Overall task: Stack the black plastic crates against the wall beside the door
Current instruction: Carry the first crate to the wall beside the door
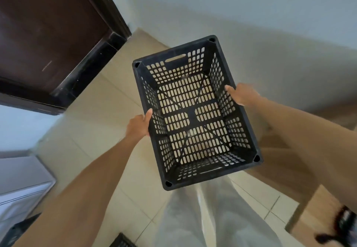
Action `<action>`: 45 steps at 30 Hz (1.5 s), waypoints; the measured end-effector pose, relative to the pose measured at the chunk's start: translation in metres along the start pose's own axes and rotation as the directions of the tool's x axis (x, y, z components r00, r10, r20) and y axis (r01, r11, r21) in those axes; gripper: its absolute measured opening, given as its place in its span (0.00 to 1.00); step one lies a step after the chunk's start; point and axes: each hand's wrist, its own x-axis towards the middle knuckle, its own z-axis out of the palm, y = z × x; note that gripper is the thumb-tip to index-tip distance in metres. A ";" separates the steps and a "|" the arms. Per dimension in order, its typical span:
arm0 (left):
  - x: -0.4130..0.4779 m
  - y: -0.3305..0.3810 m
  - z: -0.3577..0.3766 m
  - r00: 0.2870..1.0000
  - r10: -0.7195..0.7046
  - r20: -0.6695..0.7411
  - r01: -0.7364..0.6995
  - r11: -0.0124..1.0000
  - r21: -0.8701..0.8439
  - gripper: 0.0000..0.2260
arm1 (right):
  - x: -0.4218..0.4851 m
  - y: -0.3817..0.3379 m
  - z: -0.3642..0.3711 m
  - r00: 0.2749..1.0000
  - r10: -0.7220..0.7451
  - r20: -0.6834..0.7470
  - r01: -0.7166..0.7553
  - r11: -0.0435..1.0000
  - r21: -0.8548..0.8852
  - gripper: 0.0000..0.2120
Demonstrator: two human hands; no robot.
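L grip (139, 125) & R grip (242, 95) each clamp a long side of crate (191, 114), held over floor (116, 101) nr wall (251, 24). I'd hold it level, set flush beside door (48, 24).

- Your left arm (92, 173) reaches in from the lower left, bare and nearly straight, pointing up towards the middle of the view.
- Your left hand (138, 126) grips the left long rim of the crate (190, 114). The thumb (148, 113) lies along the top edge and the fingers are hidden under the outer wall.
- Your right arm (301, 130) comes in from the right edge, also bare and stretched out, angled up and to the left.
- Your right hand (242, 94) holds the opposite long rim. Its thumb (229, 88) is hooked over the edge onto the inner wall, and the fingers are out of sight behind the wall.
- Your right hand sits further forward than your left.
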 end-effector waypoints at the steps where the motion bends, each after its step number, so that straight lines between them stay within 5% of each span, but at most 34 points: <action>1: 0.015 0.006 0.004 1.000 -0.003 0.005 0.003 1.000 0.002 0.34 | 0.016 -0.005 -0.001 1.000 0.005 0.005 -0.004 1.000 -0.013 0.34; 5: 0.076 0.018 0.011 0.997 -0.020 0.074 0.021 1.000 -0.015 0.31 | 0.078 -0.029 0.002 0.998 0.041 0.040 -0.040 0.999 -0.030 0.30; 8: 0.119 0.017 0.012 0.991 -0.062 0.118 0.066 0.997 -0.035 0.21 | 0.124 -0.056 0.006 0.994 0.052 0.091 -0.048 0.998 -0.051 0.22; 15: 0.238 0.002 0.031 0.960 -0.197 0.197 0.162 0.970 0.181 0.08 | 0.234 -0.106 0.041 0.990 0.051 0.135 -0.039 0.995 -0.092 0.16; 22: 0.319 0.006 0.080 0.964 -0.212 0.157 0.206 0.977 0.054 0.16 | 0.327 -0.120 0.085 0.987 0.103 0.125 -0.093 0.992 -0.082 0.20; 29: 0.384 0.021 0.128 0.961 -0.169 0.221 0.148 0.983 0.109 0.16 | 0.409 -0.108 0.108 0.974 0.193 0.115 -0.200 0.978 0.052 0.22; 45: 0.415 0.018 0.198 0.939 -0.122 0.321 0.220 0.931 -0.290 0.14 | 0.492 -0.107 0.137 0.959 0.152 0.241 -0.219 0.934 0.282 0.22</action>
